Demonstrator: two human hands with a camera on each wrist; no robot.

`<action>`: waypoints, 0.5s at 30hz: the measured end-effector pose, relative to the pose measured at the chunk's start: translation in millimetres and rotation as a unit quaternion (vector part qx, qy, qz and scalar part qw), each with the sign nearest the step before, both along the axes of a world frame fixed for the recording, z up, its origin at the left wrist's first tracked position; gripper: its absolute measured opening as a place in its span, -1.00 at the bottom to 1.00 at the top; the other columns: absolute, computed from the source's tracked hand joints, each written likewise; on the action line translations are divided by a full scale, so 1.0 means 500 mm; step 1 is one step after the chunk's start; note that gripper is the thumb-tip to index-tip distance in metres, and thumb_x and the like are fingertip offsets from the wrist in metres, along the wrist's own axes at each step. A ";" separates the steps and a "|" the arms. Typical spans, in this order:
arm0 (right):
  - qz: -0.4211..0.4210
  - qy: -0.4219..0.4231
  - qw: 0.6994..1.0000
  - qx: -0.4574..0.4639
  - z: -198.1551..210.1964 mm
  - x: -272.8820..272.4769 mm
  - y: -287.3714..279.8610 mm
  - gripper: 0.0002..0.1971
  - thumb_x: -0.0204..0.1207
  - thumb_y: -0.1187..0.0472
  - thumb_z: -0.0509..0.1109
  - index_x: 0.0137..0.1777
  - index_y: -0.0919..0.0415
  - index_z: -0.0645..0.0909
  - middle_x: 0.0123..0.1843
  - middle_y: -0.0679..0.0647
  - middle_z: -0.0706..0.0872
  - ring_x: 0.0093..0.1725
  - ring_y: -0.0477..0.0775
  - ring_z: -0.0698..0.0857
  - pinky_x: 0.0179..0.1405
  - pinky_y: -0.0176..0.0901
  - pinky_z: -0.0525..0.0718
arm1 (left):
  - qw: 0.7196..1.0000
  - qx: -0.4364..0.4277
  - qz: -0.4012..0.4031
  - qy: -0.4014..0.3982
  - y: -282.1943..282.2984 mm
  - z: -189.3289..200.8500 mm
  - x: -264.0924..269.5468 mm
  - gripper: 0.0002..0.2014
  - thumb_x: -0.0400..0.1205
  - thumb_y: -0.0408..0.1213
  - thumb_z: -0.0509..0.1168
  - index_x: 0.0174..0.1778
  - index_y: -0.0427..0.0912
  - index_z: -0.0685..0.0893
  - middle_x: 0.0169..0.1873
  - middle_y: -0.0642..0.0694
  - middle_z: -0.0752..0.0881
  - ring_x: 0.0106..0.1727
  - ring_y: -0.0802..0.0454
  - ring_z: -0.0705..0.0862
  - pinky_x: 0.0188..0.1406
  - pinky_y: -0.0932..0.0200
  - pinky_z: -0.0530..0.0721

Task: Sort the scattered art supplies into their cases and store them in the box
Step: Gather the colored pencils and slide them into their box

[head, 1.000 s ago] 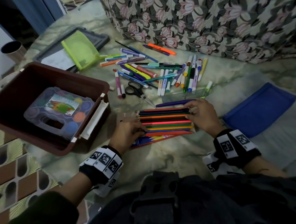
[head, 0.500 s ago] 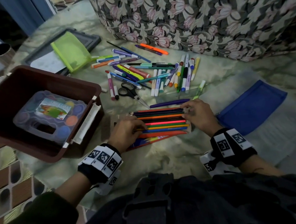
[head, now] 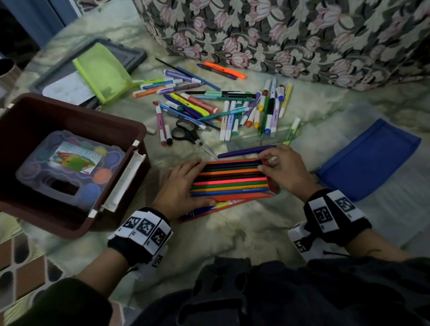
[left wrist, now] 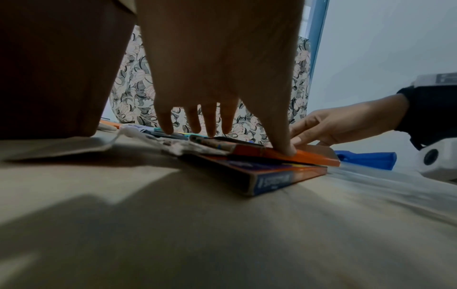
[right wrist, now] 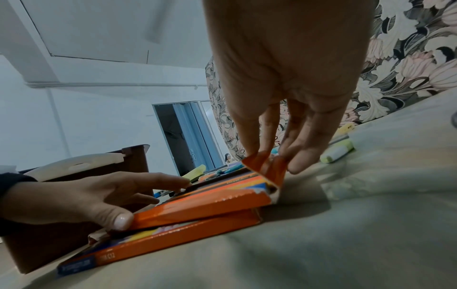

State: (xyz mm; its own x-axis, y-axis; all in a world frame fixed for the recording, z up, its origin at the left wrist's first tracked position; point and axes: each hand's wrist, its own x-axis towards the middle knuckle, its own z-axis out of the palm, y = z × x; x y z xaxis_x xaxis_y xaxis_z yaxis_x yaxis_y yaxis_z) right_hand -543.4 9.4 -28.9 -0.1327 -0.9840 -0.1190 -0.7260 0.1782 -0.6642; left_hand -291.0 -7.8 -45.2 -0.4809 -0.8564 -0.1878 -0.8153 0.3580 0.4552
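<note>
A row of coloured pencils [head: 230, 178] lies in an orange tray [right wrist: 202, 207] that rests on its orange-and-blue sleeve [left wrist: 272, 176] on the bedsheet. My left hand [head: 181, 185] spans the tray's left end, thumb on the near edge [left wrist: 289, 153], fingers over the pencil tips. My right hand [head: 280, 166] is at the right end and pinches the tray's upright end flap [right wrist: 267, 166]. The brown storage box [head: 130, 129] stands to the left with a clear paint case [head: 71, 167] inside.
Loose markers and pens [head: 216, 109], black scissors [head: 190, 136], a purple pen [head: 247, 151] and a clear case [head: 259, 141] lie beyond the tray. A green mesh pouch [head: 103, 71] is far left, a blue pouch [head: 367, 157] right, a floral sofa [head: 300, 21] behind.
My left hand has slid over the pencil tips at the tray's left end. The right fingers have closed on the end flap and raised it.
</note>
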 end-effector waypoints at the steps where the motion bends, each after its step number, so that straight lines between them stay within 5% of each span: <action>1: 0.001 0.000 1.000 0.001 -0.001 0.000 -0.001 -0.72 0.46 0.27 0.48 0.17 0.25 0.66 0.22 0.20 0.60 0.07 0.18 0.72 0.06 -0.17 0.60 | 1.000 0.004 0.000 -0.008 -0.004 -0.001 0.000 -0.05 0.35 0.19 0.44 0.60 -0.03 0.18 0.58 -0.01 0.23 0.58 0.02 0.15 0.53 -0.02 0.10; 7: 0.023 -0.007 1.000 0.000 0.004 -0.010 -0.032 -0.79 0.48 0.24 0.46 0.09 0.23 0.70 0.08 0.19 0.71 -0.03 0.09 0.69 0.04 -0.07 0.64 | 0.999 0.000 -0.007 -0.039 -0.022 0.006 -0.001 -0.04 0.29 0.27 0.44 0.56 0.00 0.24 0.48 0.00 0.35 0.49 0.01 0.25 0.50 -0.08 0.10; 15: 0.089 -0.023 0.995 -0.041 0.031 0.020 -0.196 -0.80 0.50 0.39 0.36 0.09 0.30 0.70 0.01 0.24 0.74 -0.01 0.09 0.69 -0.01 -0.37 0.54 | 1.000 -0.001 0.016 -0.016 -0.029 0.008 0.004 -0.04 0.21 0.26 0.50 0.50 0.01 0.34 0.44 0.00 0.40 0.47 0.02 0.29 0.42 0.07 0.12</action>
